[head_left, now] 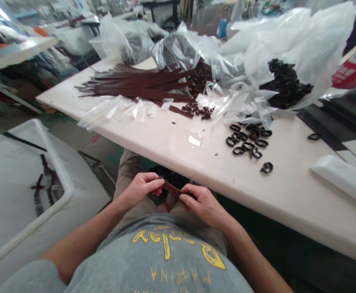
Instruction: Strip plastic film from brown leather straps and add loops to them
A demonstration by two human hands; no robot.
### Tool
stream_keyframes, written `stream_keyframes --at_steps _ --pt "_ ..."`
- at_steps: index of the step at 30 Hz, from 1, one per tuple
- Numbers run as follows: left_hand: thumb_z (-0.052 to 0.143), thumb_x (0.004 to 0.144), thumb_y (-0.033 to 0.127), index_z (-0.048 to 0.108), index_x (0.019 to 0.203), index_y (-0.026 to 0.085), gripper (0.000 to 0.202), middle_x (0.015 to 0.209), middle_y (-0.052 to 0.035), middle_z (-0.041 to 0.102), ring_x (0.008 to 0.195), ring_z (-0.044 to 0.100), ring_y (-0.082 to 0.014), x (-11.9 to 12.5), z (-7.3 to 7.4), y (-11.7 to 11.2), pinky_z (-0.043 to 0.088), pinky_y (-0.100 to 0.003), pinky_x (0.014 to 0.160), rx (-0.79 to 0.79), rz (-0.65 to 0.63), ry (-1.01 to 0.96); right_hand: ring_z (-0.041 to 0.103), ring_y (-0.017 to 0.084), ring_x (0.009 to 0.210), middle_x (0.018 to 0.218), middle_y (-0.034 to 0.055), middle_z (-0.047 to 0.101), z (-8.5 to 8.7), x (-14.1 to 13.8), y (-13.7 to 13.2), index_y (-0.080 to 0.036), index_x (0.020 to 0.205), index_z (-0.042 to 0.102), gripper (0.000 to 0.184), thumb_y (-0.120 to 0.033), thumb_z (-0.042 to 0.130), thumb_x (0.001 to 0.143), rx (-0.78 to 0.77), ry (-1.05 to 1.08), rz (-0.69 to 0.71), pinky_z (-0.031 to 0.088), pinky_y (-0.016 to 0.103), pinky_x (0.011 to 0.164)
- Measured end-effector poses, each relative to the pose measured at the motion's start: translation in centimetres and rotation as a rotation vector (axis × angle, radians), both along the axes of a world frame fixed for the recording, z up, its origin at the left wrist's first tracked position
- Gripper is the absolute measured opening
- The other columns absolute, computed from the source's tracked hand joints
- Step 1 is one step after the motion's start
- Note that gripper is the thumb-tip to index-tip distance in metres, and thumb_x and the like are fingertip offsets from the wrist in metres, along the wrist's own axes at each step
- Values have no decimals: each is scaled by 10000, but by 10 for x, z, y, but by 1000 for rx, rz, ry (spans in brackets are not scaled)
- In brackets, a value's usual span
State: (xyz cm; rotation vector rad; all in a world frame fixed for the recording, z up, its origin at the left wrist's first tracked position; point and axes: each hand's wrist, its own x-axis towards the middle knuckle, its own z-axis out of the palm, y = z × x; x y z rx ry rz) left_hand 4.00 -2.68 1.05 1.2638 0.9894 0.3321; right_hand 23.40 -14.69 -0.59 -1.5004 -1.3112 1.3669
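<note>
Over my lap, just off the table's front edge, a brown strap is stretched between my hands. My left hand pinches one end with thumb and fingers. Closed on the other end is my right hand. Part of the strap hangs down below the hands, and its lower end is partly hidden by my shirt. On the table lie a bundle of long brown straps, a pile of small brown loops and several black loops.
Clear plastic bags line the table's back, one holding black pieces. A white bin with dark strips inside stands at left. A white block and black strips lie at right.
</note>
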Motion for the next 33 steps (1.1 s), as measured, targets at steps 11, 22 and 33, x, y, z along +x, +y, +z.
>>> stream_keyframes --at_steps 11,22,33 --pt "715 737 498 644 610 147 380 551 -12 615 436 470 -85 15 -37 -24 328 -222 474 -127 73 -40 697 212 749 850 42 719 -40 -28 8 -236 1004 694 148 -245 581 910 518 -412 -289 533 287 670" --pt "768 700 499 700 717 147 359 597 -15 633 492 519 -108 18 -26 -20 380 -221 490 -3 -83 -18 610 154 641 709 16 625 -24 -20 -4 -202 805 653 129 -196 569 902 514 -420 -285 413 240 589" --pt "619 890 319 740 782 203 199 662 -12 681 623 616 -132 45 8 0 430 -217 603 926 -656 13 589 128 632 707 6 632 -4 3 -23 -186 787 670 108 -179 605 873 485 -343 -330 376 228 577"
